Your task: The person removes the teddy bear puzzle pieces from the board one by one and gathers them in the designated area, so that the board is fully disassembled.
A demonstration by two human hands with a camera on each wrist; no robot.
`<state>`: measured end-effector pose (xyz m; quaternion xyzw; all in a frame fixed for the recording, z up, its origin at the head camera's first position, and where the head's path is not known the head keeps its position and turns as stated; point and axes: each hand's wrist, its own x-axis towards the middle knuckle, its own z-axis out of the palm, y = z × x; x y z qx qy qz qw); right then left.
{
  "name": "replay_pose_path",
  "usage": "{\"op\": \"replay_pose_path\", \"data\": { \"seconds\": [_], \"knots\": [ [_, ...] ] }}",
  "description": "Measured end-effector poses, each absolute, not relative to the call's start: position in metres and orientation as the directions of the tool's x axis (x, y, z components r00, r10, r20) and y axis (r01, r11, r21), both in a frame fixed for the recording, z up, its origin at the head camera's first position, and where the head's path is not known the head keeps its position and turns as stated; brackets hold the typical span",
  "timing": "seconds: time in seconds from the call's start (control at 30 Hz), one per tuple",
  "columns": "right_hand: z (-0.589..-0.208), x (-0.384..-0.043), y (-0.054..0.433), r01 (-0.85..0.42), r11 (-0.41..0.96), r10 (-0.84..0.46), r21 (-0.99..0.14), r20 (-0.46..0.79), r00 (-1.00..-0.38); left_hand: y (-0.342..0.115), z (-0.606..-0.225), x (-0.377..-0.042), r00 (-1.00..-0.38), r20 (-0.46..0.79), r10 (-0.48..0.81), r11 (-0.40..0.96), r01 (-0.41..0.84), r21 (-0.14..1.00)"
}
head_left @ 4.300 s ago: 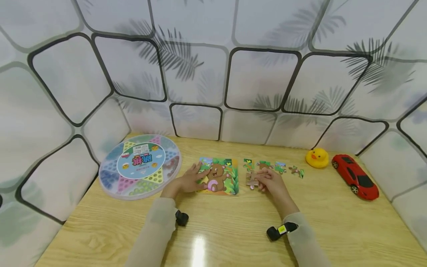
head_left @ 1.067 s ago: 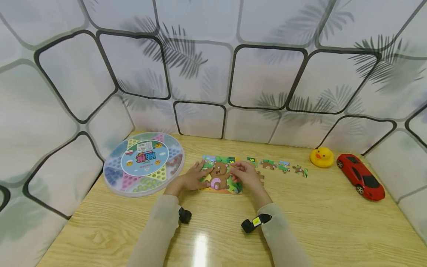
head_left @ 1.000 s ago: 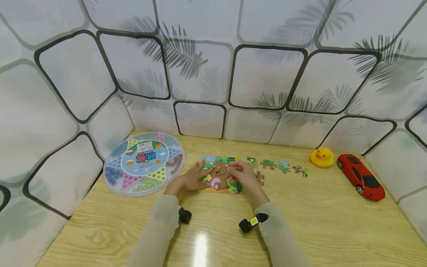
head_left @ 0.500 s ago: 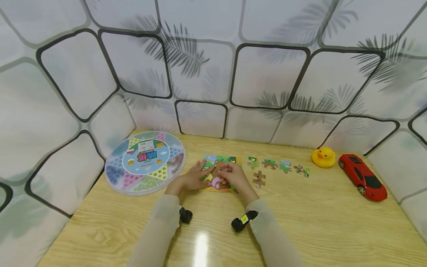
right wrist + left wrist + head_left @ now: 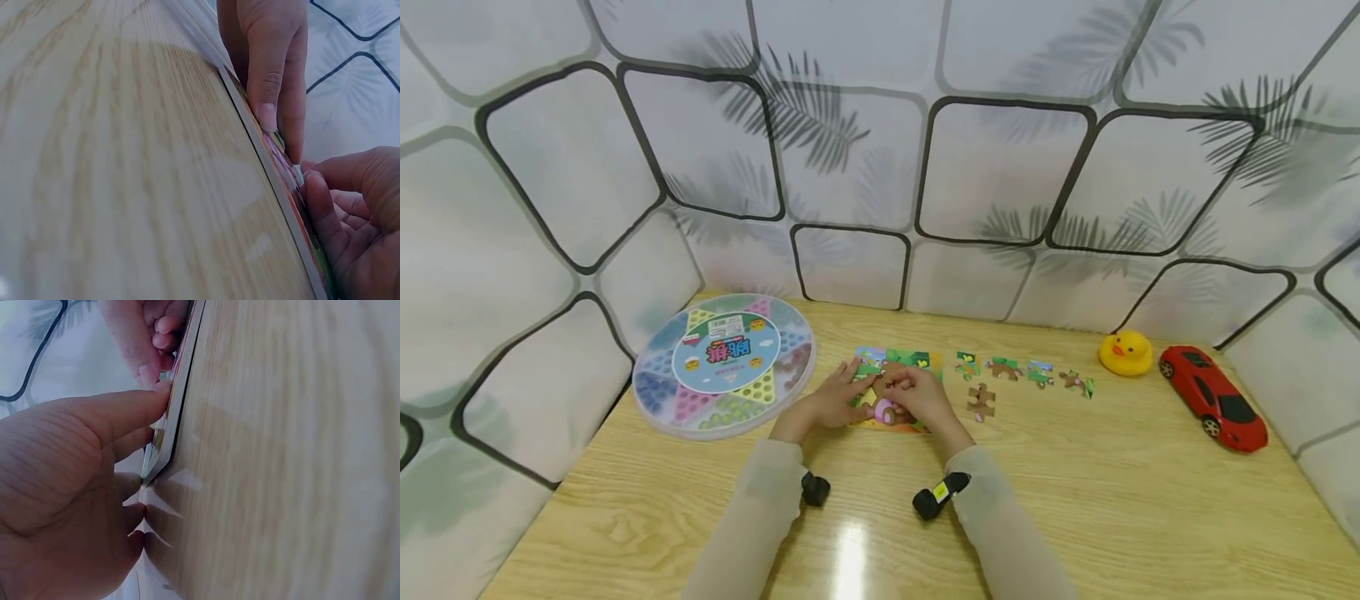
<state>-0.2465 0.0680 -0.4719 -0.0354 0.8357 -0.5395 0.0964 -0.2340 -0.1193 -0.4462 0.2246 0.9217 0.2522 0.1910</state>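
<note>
A bear jigsaw puzzle [image 5: 917, 360] lies flat on the wooden table. My left hand [image 5: 831, 398] rests on its left side, fingers spread and thumb at the picture's edge. Over the bear's middle, my right hand [image 5: 921, 398] pinches with thumb and index finger at what looks like a puzzle piece, mostly covered by the fingers. In the right wrist view, those right-hand fingertips [image 5: 312, 178] meet at the puzzle surface beside my left fingers [image 5: 267, 115]. To the right lie a brown loose piece [image 5: 981, 402] and a row of several others, including a duck piece [image 5: 967, 364].
A round Chinese checkers set [image 5: 726, 362] under a clear cover sits left of the puzzle. A yellow rubber duck [image 5: 1126, 353] and a red toy car [image 5: 1212, 398] stand at the right. A patterned fabric wall [image 5: 850, 183] rises behind the table.
My right hand has left the brown loose piece and moved left onto the puzzle, sliding from its right side to the bear's belly. My left hand keeps its place on the puzzle.
</note>
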Motion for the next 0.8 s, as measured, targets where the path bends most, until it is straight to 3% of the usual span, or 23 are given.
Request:
{"op": "replay_pose_path", "data": {
  "seconds": [0.3, 0.8],
  "knots": [
    [-0.4681, -0.2442, 0.0658, 0.086, 0.42, -0.148, -0.903, -0.162, -0.976, -0.1161, -0.4466, -0.2246, -0.863, -0.226, 0.451, 0.806, 0.286, 0.518],
    [-0.4655, -0.2438, 0.0651, 0.092, 0.402, -0.157, -0.911, -0.167, -0.973, -0.1191, -0.4535, -0.2258, -0.853, -0.215, 0.476, 0.804, 0.324, 0.498]
  ]
}}
